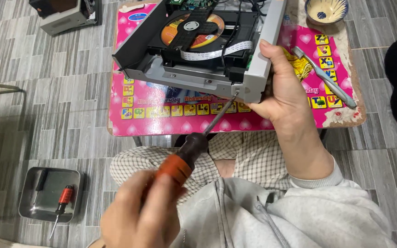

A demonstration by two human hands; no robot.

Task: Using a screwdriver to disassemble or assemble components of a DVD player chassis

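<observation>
An opened grey disc player (253, 78) lies on a small pink table (161, 124), with an orange disc (207, 34) and a white ribbon cable (217, 51) exposed inside. My right hand (283, 94) grips the player's near right corner, thumb on top of the side wall. My left hand (138, 218) holds a screwdriver (184, 158) with an orange and dark handle. Its tip touches the player's front edge near that corner.
A grey toothbrush (322, 76) and a small bowl (326, 10) lie on the table's right side. A metal tray (33, 202) on the tiled floor at lower left holds a small red screwdriver (63, 202). A grey box (67, 18) sits at top left.
</observation>
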